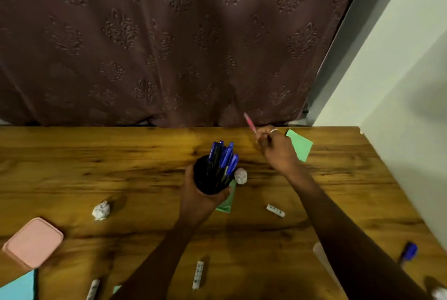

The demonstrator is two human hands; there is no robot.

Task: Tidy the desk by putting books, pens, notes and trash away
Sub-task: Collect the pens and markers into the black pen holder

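The left hand (200,199) wraps its fingers around a black pen cup (208,178) full of blue pens (226,157), holding it over the middle of the wooden table (121,166). The right hand (278,152) pinches a pink pen (250,124) near the table's far edge, just beside a green note (301,146). A crumpled paper ball (241,175) lies right next to the cup, and another (101,210) sits well to the left.

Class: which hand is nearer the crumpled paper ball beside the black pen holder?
Left. The left hand grips the holder just left of the ball; the right hand pinches a pink pen farther back, to its right.
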